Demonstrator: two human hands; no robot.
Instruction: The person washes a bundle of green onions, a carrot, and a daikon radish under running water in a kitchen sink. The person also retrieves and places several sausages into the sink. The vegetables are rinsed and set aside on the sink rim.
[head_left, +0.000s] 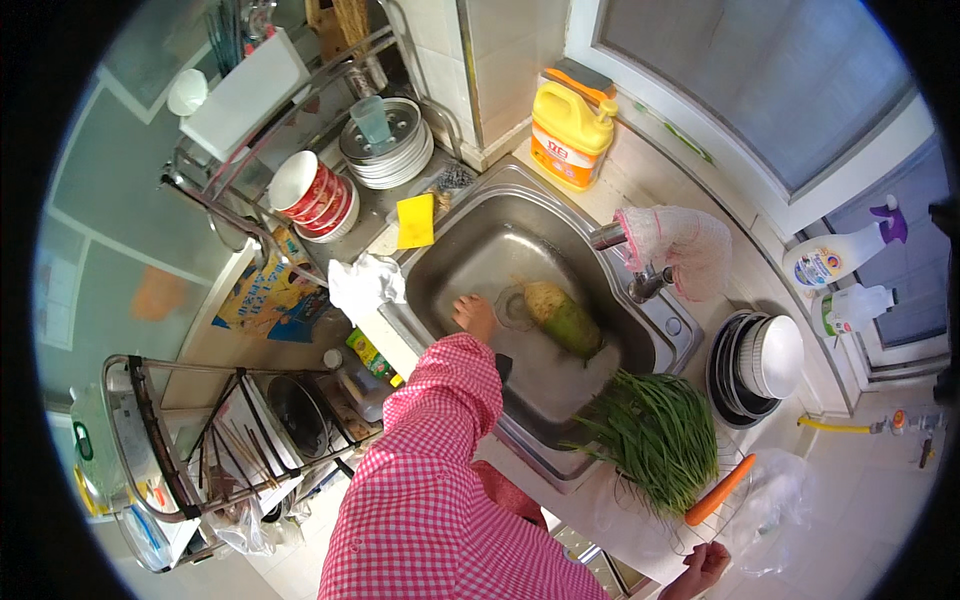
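My left hand (474, 315) hangs over the left part of a stainless steel sink (480, 240), its fingers bent and partly hidden. A small black object (504, 367) shows beside that wrist; what it is stays unclear. To the hand's right, a large green radish (566, 322) with a pale end lies in the basin near the drain. At the lower right, my right hand (701, 568) is curled close to a wire rack (726, 516); its grip is unclear. On that rack rest a bunch of long-leaved greens (660, 435), like chives, and a carrot (720, 491).
A cloth-wrapped faucet (675, 244) reaches over the basin's right side. Stacked bowls (315, 191), plates (394, 161) and a yellow sponge (415, 221) stand left. A yellow detergent jug (571, 139) stands behind. Nested basins (739, 367) and a clear plastic bag (776, 510) are right.
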